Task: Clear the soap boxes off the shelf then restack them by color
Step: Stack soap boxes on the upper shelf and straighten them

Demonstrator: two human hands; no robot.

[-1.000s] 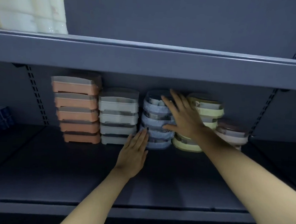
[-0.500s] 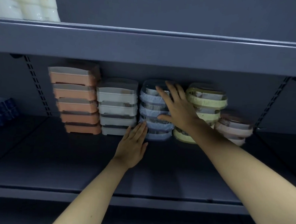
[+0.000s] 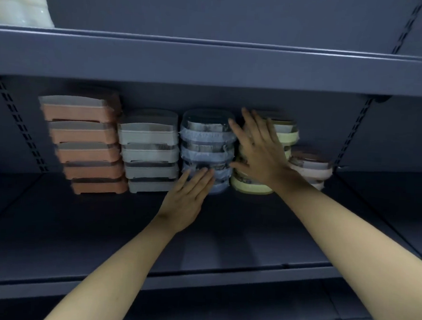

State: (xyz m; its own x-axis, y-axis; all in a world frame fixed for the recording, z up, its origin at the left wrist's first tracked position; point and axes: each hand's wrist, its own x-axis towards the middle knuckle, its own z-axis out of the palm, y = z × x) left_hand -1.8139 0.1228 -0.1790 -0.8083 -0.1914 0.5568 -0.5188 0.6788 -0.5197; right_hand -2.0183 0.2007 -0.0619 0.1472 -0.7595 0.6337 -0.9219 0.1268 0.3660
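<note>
Soap boxes stand in stacks at the back of the dark shelf (image 3: 102,227): orange (image 3: 82,142), grey (image 3: 148,153), blue (image 3: 206,144), yellow (image 3: 285,137) and a low pink stack (image 3: 313,168). My left hand (image 3: 188,198) lies flat with straight fingers, its fingertips touching the bottom front of the blue stack. My right hand (image 3: 259,153) is spread with straight fingers against the gap between the blue and yellow stacks, covering much of the yellow stack's left side. Neither hand grips a box.
An upper shelf board (image 3: 211,61) hangs low over the stacks. White packaged goods (image 3: 19,2) stand on it at top left. Slotted uprights (image 3: 21,128) run down the back wall. The shelf's front lip (image 3: 197,280) lies under my forearms.
The view has shifted slightly. My right hand slid a little to the right, from the front of the blue stack toward the yellow stack. My left hand stays at the blue stack's base.
</note>
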